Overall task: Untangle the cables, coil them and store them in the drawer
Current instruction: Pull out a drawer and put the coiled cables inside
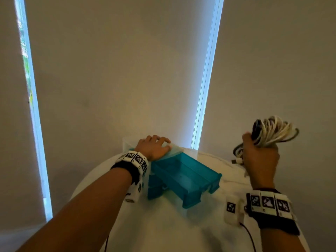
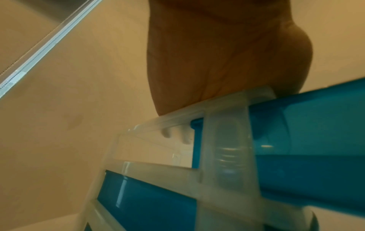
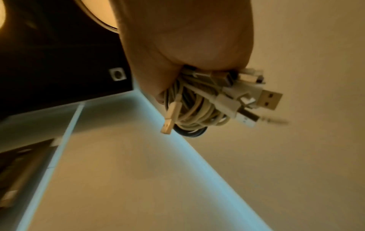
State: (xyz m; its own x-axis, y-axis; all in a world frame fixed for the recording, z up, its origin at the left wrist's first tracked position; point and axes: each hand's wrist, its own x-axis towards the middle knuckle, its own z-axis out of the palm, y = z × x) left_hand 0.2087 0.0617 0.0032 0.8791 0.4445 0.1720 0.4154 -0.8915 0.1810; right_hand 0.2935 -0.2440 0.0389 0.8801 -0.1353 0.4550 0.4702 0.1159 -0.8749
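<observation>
A small drawer unit (image 1: 174, 149) (image 2: 227, 140) of clear plastic stands on the round white table (image 1: 163, 224). Its top teal drawer (image 1: 183, 177) (image 2: 308, 125) is pulled out toward me and shows nothing inside. My left hand (image 1: 154, 147) (image 2: 217, 54) lies palm down on the unit's top, fingers relaxed over the far edge. My right hand (image 1: 260, 151) (image 3: 187, 46) is raised to the right of the drawer and grips a coiled bundle of white and dark cables (image 1: 272, 132) (image 3: 199, 109). Several USB plugs (image 3: 268, 100) stick out of my fist.
Pale roller blinds (image 1: 118, 70) with bright window strips (image 1: 207, 79) stand close behind the table. A lower teal drawer (image 1: 154, 190) (image 2: 146, 207) of the unit sits pushed in. The table's curved edge (image 1: 80, 186) falls away on the left.
</observation>
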